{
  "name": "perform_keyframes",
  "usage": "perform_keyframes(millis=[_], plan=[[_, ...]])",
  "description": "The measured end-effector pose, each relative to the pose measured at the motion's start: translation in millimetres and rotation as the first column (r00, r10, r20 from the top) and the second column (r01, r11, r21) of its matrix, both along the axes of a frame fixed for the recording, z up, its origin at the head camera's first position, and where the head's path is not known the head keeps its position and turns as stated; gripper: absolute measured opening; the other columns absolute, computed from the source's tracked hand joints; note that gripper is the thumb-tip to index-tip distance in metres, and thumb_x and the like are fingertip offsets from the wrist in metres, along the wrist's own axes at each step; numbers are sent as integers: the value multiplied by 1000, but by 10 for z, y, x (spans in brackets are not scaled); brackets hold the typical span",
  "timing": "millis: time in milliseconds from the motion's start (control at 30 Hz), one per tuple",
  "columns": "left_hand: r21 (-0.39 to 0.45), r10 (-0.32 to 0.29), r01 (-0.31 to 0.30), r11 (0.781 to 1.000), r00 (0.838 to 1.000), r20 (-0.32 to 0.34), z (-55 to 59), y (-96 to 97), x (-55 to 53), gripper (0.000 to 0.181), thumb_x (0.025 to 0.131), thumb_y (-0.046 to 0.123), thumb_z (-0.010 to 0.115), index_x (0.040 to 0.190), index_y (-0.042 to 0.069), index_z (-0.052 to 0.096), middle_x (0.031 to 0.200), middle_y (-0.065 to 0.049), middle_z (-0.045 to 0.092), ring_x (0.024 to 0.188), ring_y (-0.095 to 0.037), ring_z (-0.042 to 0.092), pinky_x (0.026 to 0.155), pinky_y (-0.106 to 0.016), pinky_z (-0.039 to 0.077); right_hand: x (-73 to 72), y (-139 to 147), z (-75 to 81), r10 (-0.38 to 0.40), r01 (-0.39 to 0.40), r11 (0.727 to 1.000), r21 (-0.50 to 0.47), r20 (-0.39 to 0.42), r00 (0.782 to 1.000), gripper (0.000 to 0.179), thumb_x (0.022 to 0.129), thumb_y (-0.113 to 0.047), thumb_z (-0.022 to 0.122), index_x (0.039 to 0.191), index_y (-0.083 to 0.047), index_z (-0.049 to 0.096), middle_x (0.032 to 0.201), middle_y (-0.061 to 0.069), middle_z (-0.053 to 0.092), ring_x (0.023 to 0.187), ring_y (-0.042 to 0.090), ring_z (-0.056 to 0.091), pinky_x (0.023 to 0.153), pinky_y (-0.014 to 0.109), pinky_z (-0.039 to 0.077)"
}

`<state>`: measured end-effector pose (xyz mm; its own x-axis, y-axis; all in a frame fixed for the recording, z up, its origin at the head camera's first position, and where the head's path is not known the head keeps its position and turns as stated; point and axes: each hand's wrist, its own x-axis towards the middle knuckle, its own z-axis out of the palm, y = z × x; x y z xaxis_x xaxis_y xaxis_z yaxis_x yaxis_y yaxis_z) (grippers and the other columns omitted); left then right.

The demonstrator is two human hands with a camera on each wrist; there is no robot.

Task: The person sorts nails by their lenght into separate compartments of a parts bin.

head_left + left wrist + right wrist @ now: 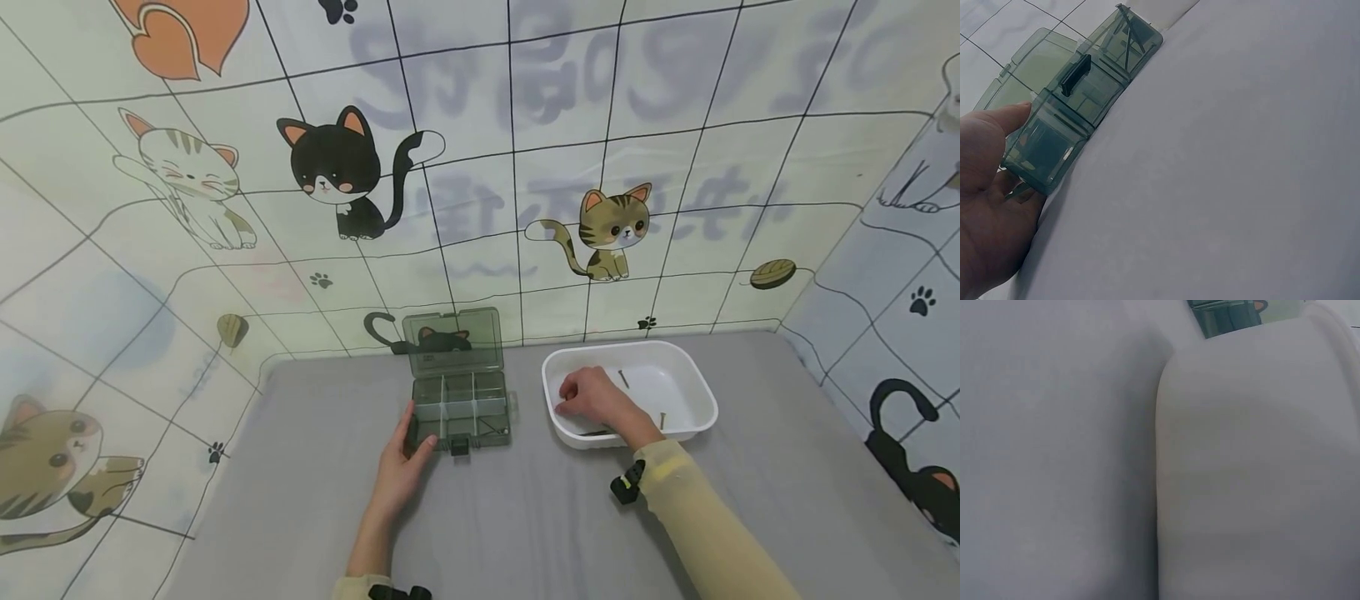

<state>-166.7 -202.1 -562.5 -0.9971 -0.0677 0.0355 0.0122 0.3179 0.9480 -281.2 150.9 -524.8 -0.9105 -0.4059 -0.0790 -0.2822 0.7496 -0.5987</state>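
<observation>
A translucent green compartment box [460,408] stands on the table with its lid [455,340] raised at the back. My left hand [405,467] grips its front left corner, thumb [1015,115] at the front and the other fingers along the left side. Long thin screws [1127,40] lean in the front right compartment. To the right is a white tray [555,358] holding a few loose screws [623,379]. My right hand [596,395] reaches into the tray's left part with fingers bent downward; I cannot tell whether they hold anything. The right wrist view shows mostly the tray's outer wall [1254,475].
A grey cloth [300,467] covers the table. Behind it and at both sides hang white sheets [480,283] printed with cats and grid lines; the box's lid stands close to the back one. The tray is a short gap from the box.
</observation>
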Motion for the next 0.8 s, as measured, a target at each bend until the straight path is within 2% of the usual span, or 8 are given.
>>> perform_keyframes(millis=[167,300,800], plan=[[-7,-7,7,1000,1000,3,-16,-4,-2,74,102,20,67,164,19,27,169,-12,21,155,-33,14,122,-54,22,10,25,-4,46,-46,999,1,-33,998,8,84,-7,82,88,-4,75,78,-2,69,75,13,59,72,33,52],[-8,-8,8,1000,1000,5,-24,-7,-4,73,103,21,66,164,21,27,169,-11,20,155,-32,13,122,-54,21,13,46,4,51,-51,999,4,-47,998,5,84,-3,78,87,-4,74,79,-2,69,75,13,60,72,33,53],[2,-3,3,1000,1000,2,-16,1,8,73,102,21,67,164,19,28,169,-10,21,155,-32,13,123,-52,21,33,70,30,-90,89,995,52,13,996,12,83,3,71,94,-2,75,87,5,68,83,22,60,79,40,54]])
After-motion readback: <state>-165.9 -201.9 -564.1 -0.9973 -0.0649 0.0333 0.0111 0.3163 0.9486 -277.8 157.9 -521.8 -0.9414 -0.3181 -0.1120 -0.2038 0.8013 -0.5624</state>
